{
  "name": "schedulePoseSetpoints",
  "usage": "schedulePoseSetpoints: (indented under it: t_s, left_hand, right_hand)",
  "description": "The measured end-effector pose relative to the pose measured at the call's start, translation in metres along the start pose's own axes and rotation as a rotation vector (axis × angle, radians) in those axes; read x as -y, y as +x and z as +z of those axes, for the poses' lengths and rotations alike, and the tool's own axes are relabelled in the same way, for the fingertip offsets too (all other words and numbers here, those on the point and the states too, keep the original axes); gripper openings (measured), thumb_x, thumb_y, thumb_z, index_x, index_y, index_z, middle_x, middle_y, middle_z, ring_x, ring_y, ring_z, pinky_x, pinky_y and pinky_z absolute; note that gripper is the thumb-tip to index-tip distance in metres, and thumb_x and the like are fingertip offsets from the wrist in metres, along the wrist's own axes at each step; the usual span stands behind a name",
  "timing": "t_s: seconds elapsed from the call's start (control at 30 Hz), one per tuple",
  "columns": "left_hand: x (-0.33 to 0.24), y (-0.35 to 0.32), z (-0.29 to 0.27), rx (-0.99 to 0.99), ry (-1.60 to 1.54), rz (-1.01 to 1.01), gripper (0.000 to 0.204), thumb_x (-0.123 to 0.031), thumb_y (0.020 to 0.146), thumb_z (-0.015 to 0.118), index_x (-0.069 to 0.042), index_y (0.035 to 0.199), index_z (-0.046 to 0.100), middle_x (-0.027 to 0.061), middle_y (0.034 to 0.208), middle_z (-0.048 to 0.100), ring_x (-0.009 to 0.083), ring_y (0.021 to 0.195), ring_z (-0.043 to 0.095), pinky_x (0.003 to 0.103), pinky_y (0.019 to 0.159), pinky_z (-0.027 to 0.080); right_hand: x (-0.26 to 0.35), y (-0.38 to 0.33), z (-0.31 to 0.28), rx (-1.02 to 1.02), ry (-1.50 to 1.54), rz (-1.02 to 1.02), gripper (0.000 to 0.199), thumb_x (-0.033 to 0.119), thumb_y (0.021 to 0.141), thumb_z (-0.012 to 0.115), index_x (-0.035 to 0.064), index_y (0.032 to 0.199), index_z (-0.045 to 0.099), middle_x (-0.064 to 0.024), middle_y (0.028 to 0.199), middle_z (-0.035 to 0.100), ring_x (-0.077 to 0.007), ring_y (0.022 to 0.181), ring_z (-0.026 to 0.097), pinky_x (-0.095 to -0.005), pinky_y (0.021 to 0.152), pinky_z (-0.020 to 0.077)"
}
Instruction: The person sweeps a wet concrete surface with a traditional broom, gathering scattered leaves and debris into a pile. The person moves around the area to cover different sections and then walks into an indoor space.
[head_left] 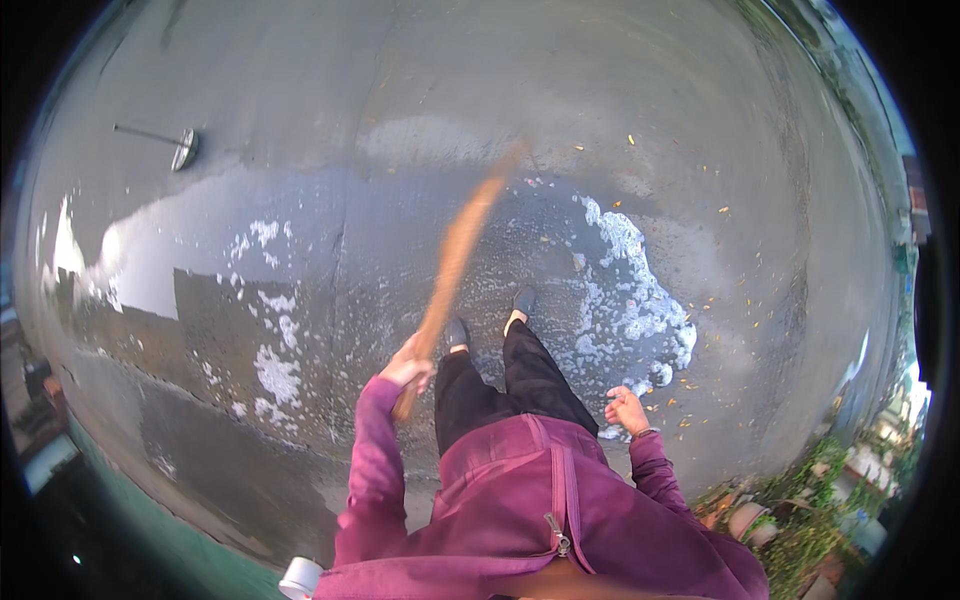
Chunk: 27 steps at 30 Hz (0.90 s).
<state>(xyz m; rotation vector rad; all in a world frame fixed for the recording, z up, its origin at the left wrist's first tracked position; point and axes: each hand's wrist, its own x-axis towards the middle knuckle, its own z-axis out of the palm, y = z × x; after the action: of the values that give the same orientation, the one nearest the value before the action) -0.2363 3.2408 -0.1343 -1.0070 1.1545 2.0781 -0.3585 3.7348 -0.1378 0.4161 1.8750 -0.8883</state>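
My left hand (410, 366) is wrapped round the lower part of a long orange-brown stick (460, 245). The stick slants up and away to the right over wet ground; motion smears it, and its far tip fades out, so what is on that end cannot be made out. Out to my right, beside my thigh, my right hand (626, 410) hangs with loosely curled fingers, a little apart, and holds nothing. White foam (640, 290) lies on the ground ahead of that hand. More foam patches (277, 375) spread to the left of the stick.
Grey wet pavement (390, 210) surrounds my feet, with small yellow leaves scattered at right. A round disc on a thin rod (185, 150) lies far left. Plants and a pot (748, 522) stand at lower right. A white cylindrical object (300, 578) is at lower left.
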Motion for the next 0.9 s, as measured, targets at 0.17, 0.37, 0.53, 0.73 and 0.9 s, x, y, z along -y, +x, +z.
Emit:
schedulePoseSetpoints:
  t_s: [0.17, 0.37, 0.53, 0.73, 0.9]
  left_hand:
    - [0.005, 0.060, -0.088, -0.435, -0.113, 0.034, 0.014, -0.001, 0.065, 0.053, -0.002, 0.079, 0.050, 0.0058, 0.052, 0.043, 0.0155, 0.042, 0.046, 0.030, 0.038, 0.041]
    - [-0.040, 0.221, -0.098, -0.471, -0.433, -0.039, 0.009, -0.007, 0.069, 0.051, -0.004, 0.063, 0.045, 0.0048, 0.053, 0.047, 0.0165, 0.044, 0.049, 0.028, 0.041, 0.043]
    - [0.010, 0.290, 0.100, -0.592, 0.000, -0.218, 0.055, -0.002, 0.072, 0.055, 0.007, 0.117, 0.026, 0.0233, 0.091, 0.051, 0.0287, 0.053, 0.056, 0.038, 0.044, 0.049]
    - [0.025, 0.277, 0.274, -0.054, 0.814, -0.437, 0.095, -0.007, 0.070, 0.056, -0.027, 0.134, -0.011, 0.0174, 0.082, 0.058, 0.0220, 0.054, 0.060, 0.035, 0.047, 0.052]
    - [0.003, 0.308, 0.353, 0.534, 0.255, -0.451, 0.042, -0.003, 0.071, 0.054, -0.009, 0.110, 0.038, 0.0046, 0.056, 0.047, 0.0130, 0.041, 0.046, 0.027, 0.038, 0.042]
  right_hand:
    - [0.034, 0.012, -0.044, -0.026, 0.120, -0.098, 0.023, 0.003, 0.080, 0.042, 0.0054, 0.103, 0.048, -0.0073, 0.071, 0.057, -0.0136, 0.060, 0.057, -0.0256, 0.053, 0.0480]
    - [-0.020, 0.014, -0.101, -0.211, 0.190, 0.024, 0.024, 0.002, 0.078, 0.042, 0.0035, 0.102, 0.048, -0.0066, 0.069, 0.056, -0.0134, 0.059, 0.056, -0.0258, 0.053, 0.0475]
    - [-0.073, -0.006, -0.129, -0.240, 0.296, 0.266, 0.026, 0.000, 0.075, 0.042, 0.0013, 0.101, 0.047, -0.0090, 0.068, 0.056, -0.0156, 0.057, 0.056, -0.0276, 0.050, 0.0486]
    - [-0.078, -0.011, -0.120, -0.261, 0.406, 0.281, 0.028, 0.001, 0.074, 0.042, 0.0016, 0.102, 0.047, -0.0104, 0.069, 0.057, -0.0168, 0.058, 0.057, -0.0284, 0.050, 0.0496]
    - [-0.068, -0.013, -0.121, -0.197, 0.441, 0.152, 0.028, 0.003, 0.075, 0.042, 0.0035, 0.103, 0.047, -0.0097, 0.069, 0.057, -0.0162, 0.059, 0.056, -0.0285, 0.051, 0.0493]
